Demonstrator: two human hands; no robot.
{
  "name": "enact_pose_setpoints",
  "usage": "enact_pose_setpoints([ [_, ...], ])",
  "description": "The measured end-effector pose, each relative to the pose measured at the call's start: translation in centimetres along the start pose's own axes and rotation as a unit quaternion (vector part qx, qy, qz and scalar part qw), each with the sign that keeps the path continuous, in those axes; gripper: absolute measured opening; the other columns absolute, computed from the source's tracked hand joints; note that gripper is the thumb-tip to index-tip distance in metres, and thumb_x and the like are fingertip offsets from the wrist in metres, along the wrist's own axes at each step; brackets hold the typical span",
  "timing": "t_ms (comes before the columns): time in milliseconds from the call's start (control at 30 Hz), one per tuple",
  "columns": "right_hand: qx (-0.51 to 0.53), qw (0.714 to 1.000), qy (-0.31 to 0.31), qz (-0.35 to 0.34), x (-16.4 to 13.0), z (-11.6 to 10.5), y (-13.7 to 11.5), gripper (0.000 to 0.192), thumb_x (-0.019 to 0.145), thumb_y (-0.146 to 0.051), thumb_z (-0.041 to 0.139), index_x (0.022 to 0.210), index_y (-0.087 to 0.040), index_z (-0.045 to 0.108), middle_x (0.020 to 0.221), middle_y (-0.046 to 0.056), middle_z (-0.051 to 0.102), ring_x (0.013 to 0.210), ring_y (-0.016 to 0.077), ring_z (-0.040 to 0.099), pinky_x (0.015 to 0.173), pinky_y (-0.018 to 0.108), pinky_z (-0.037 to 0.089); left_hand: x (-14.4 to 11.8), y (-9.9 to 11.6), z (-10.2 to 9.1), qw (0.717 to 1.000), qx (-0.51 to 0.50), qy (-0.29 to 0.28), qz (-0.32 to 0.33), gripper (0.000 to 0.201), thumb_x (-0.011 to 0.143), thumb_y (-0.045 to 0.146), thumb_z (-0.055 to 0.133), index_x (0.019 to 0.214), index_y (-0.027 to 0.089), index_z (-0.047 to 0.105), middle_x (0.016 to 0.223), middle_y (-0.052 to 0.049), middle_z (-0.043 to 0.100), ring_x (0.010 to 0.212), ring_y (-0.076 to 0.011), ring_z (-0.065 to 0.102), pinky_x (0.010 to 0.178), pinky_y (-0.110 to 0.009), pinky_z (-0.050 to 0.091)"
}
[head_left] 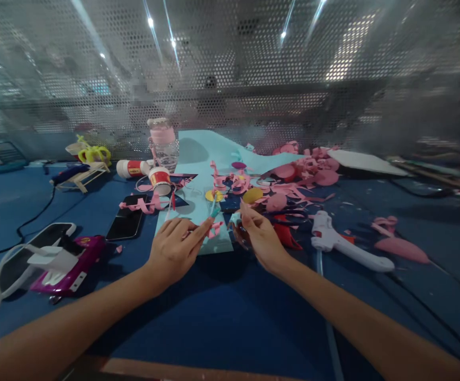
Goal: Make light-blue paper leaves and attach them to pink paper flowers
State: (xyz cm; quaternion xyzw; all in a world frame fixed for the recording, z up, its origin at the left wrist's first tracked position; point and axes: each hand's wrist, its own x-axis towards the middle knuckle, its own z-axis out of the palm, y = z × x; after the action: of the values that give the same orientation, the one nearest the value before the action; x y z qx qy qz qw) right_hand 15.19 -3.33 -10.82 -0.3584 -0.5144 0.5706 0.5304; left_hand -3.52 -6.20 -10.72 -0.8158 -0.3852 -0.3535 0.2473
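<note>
Item: small pink paper scrap (215, 228), lying on my light-blue sheet (198, 203) on the blue counter (222, 317). My left grip (174, 248) pinches it between thumb and forefinger. My right grip (259, 238) is clenched on a small dark piece I cannot identify. White glue gun (344, 244) lies to the right.

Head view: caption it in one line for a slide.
Left hand and right hand pinch small paper pieces over light blue paper, glue gun alongside.
</note>
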Motion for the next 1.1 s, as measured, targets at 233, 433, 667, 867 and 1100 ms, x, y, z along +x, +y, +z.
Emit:
enact_pose_setpoints([
  [233, -0.026, 0.999, -0.035, 0.024, -0.6, 0.7, 0.4, 0.042, 0.069, -0.06, 0.055, 0.065, -0.019, 0.045, 0.049, -0.007, 0.042, 0.037, 0.0047, 0.036, 0.034, 0.018, 0.029, -0.1, 0.2, -0.2, 1.0, 0.021, -0.007, 0.015, 0.04, 0.078, 0.015, 0.056, 0.118, 0.022, 0.054, 0.067, -0.002, 0.053, 0.069, -0.0132, 0.047, 0.066, -0.026, 0.041],
  [433, -0.046, 0.997, -0.043, 0.04, -0.9, 1.0, 0.0, 0.045, 0.068, -0.063, 0.052, 0.065, -0.019, 0.044, 0.049, -0.007, 0.041, 0.039, 0.0054, 0.036, 0.035, 0.018, 0.028, -0.1, 0.1, 0.0, 1.0, 0.017, -0.01, 0.016, 0.042, 0.077, 0.013, 0.056, 0.118, 0.022, 0.053, 0.068, -0.002, 0.053, 0.072, -0.0139, 0.047, 0.067, -0.026, 0.042],
  [667, -0.046, 0.997, -0.053, 0.041, -0.8, 0.9, 0.0, 0.043, 0.07, -0.061, 0.052, 0.065, -0.019, 0.044, 0.051, -0.006, 0.042, 0.039, 0.0053, 0.037, 0.036, 0.018, 0.027, 0.0, 0.2, 0.0, 0.999, 0.022, -0.019, 0.017, 0.041, 0.077, 0.013, 0.056, 0.118, 0.022, 0.054, 0.065, -0.002, 0.051, 0.071, -0.0141, 0.046, 0.067, -0.027, 0.042],
  [867, -0.043, 0.997, -0.046, 0.035, -0.8, 0.9, 0.0, 0.039, 0.073, -0.057, 0.052, 0.066, -0.019, 0.045, 0.051, -0.007, 0.04, 0.039, 0.0049, 0.035, 0.036, 0.019, 0.027, 0.0, 0.3, 0.1, 1.0, 0.019, -0.013, 0.019, 0.041, 0.077, 0.013, 0.056, 0.117, 0.022, 0.055, 0.064, -0.002, 0.05, 0.071, -0.0144, 0.046, 0.066, -0.027, 0.041],
  [1100, -0.042, 0.998, -0.047, 0.031, -0.9, 1.2, -0.4, 0.035, 0.076, -0.052, 0.053, 0.07, -0.019, 0.048, 0.05, -0.007, 0.041, 0.039, 0.0047, 0.034, 0.037, 0.019, 0.026, 0.0, 0.3, 0.0, 1.0, 0.019, -0.019, 0.015, 0.04, 0.077, 0.014, 0.055, 0.117, 0.021, 0.054, 0.064, -0.002, 0.049, 0.07, -0.0145, 0.045, 0.067, -0.028, 0.041],
])
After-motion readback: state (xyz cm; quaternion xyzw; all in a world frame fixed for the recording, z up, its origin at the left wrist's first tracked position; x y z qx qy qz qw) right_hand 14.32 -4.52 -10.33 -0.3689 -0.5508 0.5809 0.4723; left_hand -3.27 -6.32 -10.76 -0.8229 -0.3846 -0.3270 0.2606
